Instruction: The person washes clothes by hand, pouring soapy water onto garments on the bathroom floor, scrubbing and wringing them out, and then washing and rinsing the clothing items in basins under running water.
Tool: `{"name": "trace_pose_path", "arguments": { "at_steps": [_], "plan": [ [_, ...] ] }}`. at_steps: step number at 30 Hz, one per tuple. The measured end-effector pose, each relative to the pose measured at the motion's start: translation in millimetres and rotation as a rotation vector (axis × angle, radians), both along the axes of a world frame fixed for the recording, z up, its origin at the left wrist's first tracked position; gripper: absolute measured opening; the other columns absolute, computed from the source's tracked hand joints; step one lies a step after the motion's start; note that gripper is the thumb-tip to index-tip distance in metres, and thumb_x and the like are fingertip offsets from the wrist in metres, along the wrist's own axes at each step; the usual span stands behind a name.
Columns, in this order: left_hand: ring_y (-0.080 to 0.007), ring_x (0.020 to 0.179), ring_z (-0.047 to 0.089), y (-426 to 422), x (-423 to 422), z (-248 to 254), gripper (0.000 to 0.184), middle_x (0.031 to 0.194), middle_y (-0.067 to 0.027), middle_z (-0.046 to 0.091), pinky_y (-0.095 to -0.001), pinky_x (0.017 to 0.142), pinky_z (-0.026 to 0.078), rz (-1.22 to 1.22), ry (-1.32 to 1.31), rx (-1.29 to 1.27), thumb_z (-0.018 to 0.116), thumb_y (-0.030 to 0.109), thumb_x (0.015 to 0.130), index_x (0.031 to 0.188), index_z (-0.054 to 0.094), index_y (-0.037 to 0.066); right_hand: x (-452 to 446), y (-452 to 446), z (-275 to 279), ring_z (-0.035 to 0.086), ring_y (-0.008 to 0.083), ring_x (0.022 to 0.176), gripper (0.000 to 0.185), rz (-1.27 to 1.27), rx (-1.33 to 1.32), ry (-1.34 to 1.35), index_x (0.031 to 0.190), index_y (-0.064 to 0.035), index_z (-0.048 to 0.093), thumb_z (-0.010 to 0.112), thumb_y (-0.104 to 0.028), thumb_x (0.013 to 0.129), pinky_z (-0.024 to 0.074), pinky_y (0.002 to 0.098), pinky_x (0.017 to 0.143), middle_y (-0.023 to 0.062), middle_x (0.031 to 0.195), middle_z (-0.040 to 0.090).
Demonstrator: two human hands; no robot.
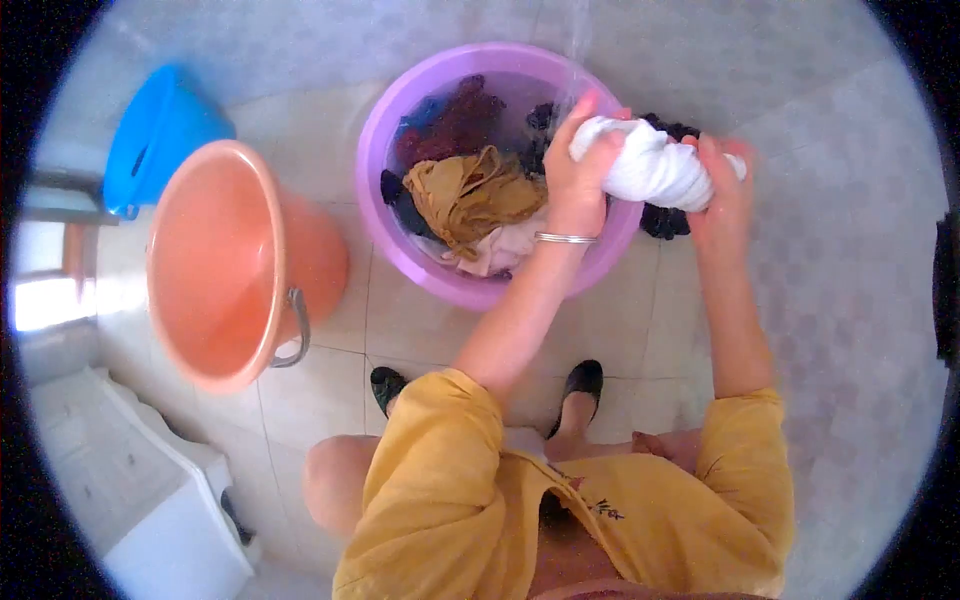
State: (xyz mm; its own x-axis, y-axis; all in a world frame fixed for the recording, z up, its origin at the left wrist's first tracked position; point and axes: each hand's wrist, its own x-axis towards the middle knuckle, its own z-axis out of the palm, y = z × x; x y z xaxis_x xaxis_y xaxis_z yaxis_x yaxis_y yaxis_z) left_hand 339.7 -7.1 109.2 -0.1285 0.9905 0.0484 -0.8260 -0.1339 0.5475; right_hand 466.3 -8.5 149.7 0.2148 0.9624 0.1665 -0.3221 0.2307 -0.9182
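A white cloth (655, 170), bunched into a thick roll, is held between my two hands over the right rim of a purple basin (375, 215). My left hand (580, 175), with a bracelet at its wrist, is closed round the left end. My right hand (722, 195) grips the right end. In the basin lie a mustard-brown garment (475, 195), a dark maroon one (465, 120) and a pale pink one (510, 245), in what looks like water. A thin stream of water (577, 45) comes down near my left hand.
Left of the basin stands an orange bucket (215, 270) with a grey handle, and behind it a blue tub (165, 135). Dark cloth (665, 220) lies on the tiles right of the basin. A white piece of furniture (150, 480) is at lower left.
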Motion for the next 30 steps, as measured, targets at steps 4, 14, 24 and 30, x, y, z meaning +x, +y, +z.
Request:
{"name": "trace_pose_path", "arguments": {
  "at_steps": [4, 14, 24, 30],
  "plan": [
    [-0.0158, 0.081, 0.056, -1, -7, 15, 0.033, 0.091, -0.0093, 0.059, -0.0284, 0.073, 0.046, 0.281, 0.818, 0.324, 0.057, 0.004, 0.064, 0.097, 0.054, 0.0, 9, 17, -38, 0.054, 0.0194, 0.072, 0.02, 0.134, -0.352, 0.233, 0.085, -0.0071, 0.045, 0.059, -0.014, 0.072, 0.0451, 0.0337, 0.064, 0.0082, 0.081, 0.054],
    [-0.0238, 0.066, 0.056, -40, -8, 26, 0.026, 0.072, -0.0084, 0.055, -0.032, 0.059, 0.047, 0.192, 1.277, 0.914, 0.061, 0.01, 0.052, 0.078, 0.058, 0.008, -11, 6, -42, 0.048, 0.0095, 0.062, 0.02, 0.684, -0.596, -0.219, 0.074, -0.008, 0.051, 0.057, -0.027, 0.076, 0.0395, 0.0244, 0.053, 0.0, 0.07, 0.052],
    [-0.0195, 0.063, 0.049, -78, -11, 1, 0.016, 0.062, -0.0053, 0.046, -0.031, 0.06, 0.043, -0.139, 1.458, 1.41, 0.053, 0.02, 0.057, 0.066, 0.05, 0.007, -33, -15, -57, 0.045, 0.0076, 0.05, 0.024, 0.927, -0.458, -0.616, 0.058, -0.0059, 0.043, 0.062, -0.016, 0.068, 0.0352, 0.0235, 0.044, 0.0011, 0.053, 0.048],
    [-0.0179, 0.06, 0.048, -91, -9, -32, 0.015, 0.062, -0.0039, 0.047, -0.0288, 0.057, 0.042, -0.302, 1.548, 1.627, 0.051, 0.022, 0.059, 0.066, 0.051, 0.008, -50, -25, -87, 0.053, 0.0185, 0.051, 0.023, 0.937, -0.3, -0.952, 0.06, -0.0036, 0.052, 0.061, -0.024, 0.063, 0.0398, 0.0335, 0.047, 0.009, 0.054, 0.053]
  ]
}}
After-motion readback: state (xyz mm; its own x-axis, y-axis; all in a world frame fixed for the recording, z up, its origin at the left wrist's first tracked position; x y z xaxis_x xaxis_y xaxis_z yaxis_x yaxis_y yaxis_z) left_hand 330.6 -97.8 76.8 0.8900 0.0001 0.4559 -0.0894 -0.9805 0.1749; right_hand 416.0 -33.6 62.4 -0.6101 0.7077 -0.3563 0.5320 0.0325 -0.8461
